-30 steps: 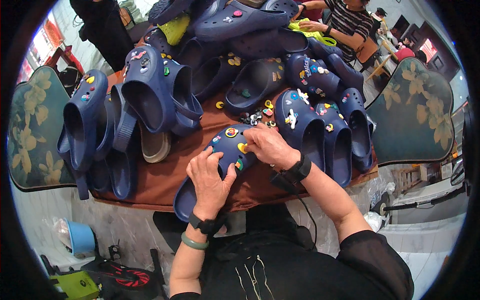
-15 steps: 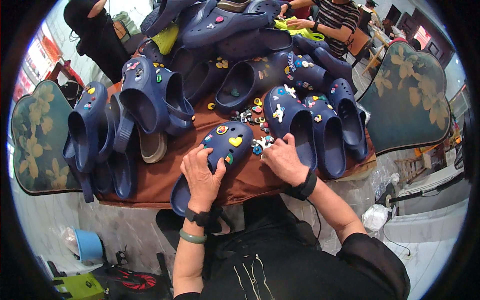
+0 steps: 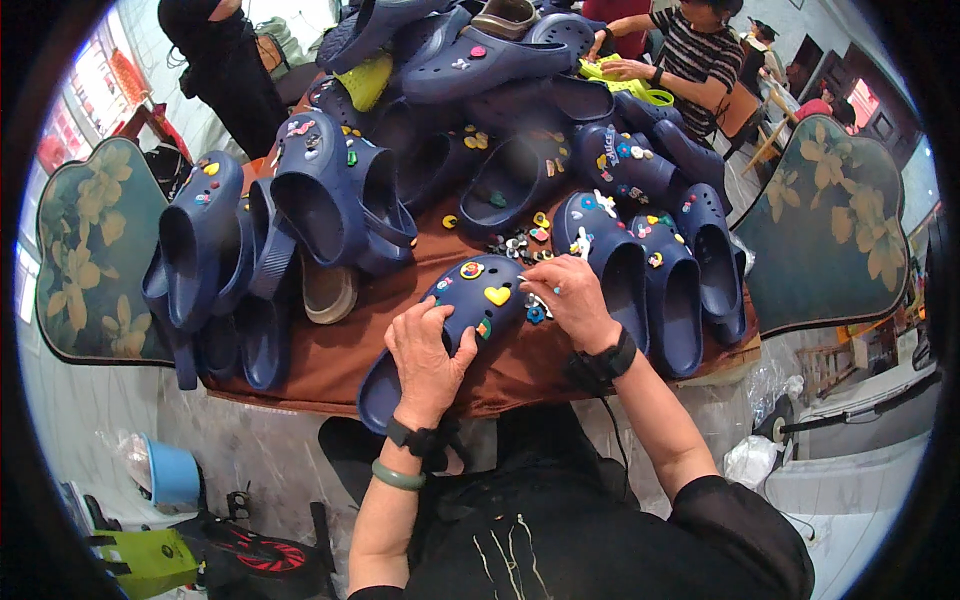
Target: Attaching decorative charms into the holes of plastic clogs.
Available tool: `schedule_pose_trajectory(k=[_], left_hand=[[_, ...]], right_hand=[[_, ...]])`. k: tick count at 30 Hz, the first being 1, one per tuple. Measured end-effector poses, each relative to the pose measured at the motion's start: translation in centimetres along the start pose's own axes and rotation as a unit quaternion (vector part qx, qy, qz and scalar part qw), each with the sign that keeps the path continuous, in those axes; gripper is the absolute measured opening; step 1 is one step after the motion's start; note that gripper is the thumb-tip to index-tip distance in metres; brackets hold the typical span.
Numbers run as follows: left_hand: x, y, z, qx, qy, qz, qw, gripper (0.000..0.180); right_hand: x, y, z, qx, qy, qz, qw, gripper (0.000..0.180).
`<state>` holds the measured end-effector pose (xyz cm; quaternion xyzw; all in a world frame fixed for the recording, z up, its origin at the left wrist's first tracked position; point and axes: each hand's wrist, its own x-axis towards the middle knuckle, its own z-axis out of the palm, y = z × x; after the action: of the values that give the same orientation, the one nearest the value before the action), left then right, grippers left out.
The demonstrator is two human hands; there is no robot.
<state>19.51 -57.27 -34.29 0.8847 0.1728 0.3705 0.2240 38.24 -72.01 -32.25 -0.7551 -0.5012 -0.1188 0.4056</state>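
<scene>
A navy blue foam clog [image 3: 462, 312] lies on the brown cloth in front of me, its toe pointing away. Set in its top are a yellow heart charm [image 3: 497, 295], a round charm [image 3: 471, 270] and others. My left hand [image 3: 425, 360] is closed round the clog's side, thumb on one edge and fingers on the other. Just right of the toe, my right hand [image 3: 570, 305] pinches something small and pale, mostly hidden by its fingertips. Under that hand, a blue flower charm [image 3: 535, 313] lies on the cloth. Beyond it is a loose pile of charms [image 3: 513, 245].
Decorated navy clogs stand at the left [image 3: 203, 235] and right [image 3: 668, 290]; a heap of clogs [image 3: 480, 65] rises at the back. Brown cloth [image 3: 330, 350] covers the table. Floral chair backs [image 3: 830, 230] flank it. A co-worker [image 3: 700, 60] handles a lime clog [image 3: 625, 85].
My right hand has lifted from the charms beside the clog and moved up to its toe, fingertips pinched. My left hand keeps its hold. The whole view has shifted slightly.
</scene>
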Motion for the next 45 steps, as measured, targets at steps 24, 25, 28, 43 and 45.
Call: schedule_pose_trajectory(k=[24, 25, 28, 43, 45], left_hand=[[0.0, -0.1, -0.1, -0.012, -0.021, -0.007, 1.0, 0.045], [0.0, -0.1, -0.1, -0.013, -0.023, -0.007, 1.0, 0.045], [0.1, -0.2, -0.1, -0.007, -0.025, -0.008, 1.0, 0.045], [0.1, 0.2, -0.3, 0.024, 0.003, 0.011, 1.0, 0.043], [-0.1, 0.3, -0.5, 0.029, 0.006, 0.016, 0.999, 0.044]], right_hand=[[5.3, -0.5, 1.2, -0.236, -0.243, -0.221, 0.915, 0.023], [5.3, -0.4, 1.3, -0.239, -0.242, -0.232, 0.911, 0.019], [5.8, -0.8, 1.7, -0.264, -0.308, -0.223, 0.886, 0.014], [2.5, -0.4, 1.7, -0.215, -0.181, -0.163, 0.946, 0.039], [1.2, -0.9, 1.6, -0.169, -0.125, -0.15, 0.966, 0.041]])
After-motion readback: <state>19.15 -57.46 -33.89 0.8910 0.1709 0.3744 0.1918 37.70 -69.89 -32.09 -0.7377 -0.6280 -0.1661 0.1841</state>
